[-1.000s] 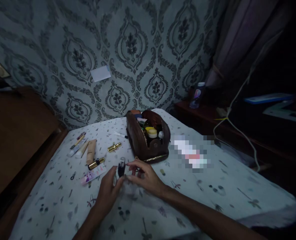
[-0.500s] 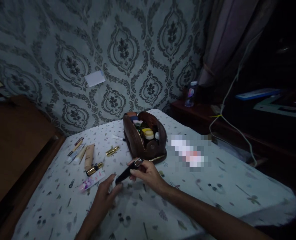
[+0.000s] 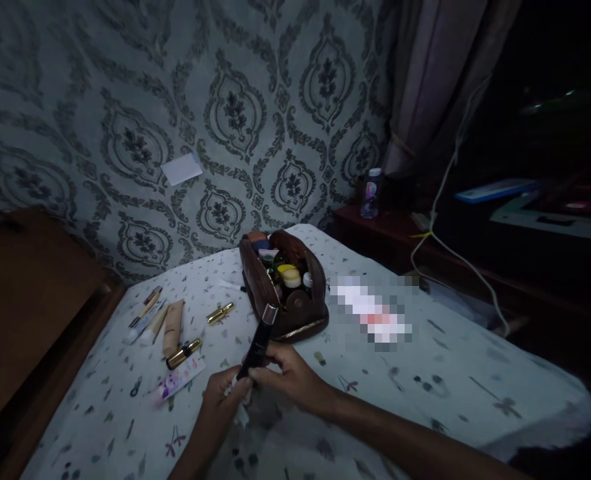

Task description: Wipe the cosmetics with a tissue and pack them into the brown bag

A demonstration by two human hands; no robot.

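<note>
A slim black tube with a silver end is tilted upward between both hands. My left hand is closed around its lower end, together with a crumpled white tissue. The fingers of my right hand pinch the tube's side near its middle. Just beyond the tube stands an open brown pouch, filled with small jars and bottles. Left of the pouch lie a gold tube, a black and gold tube, a pink and white tube and a beige tube.
The patterned white cloth covers the surface beneath. Several slim tubes lie at its left. A pixelated pinkish item lies right of the pouch. A bottle stands on a dark red ledge, near a hanging white cable.
The black tube has turned more upright and sits lower, closer to me. My left hand has closed on its lower end, and my right hand has moved down along it. The view has shifted slightly.
</note>
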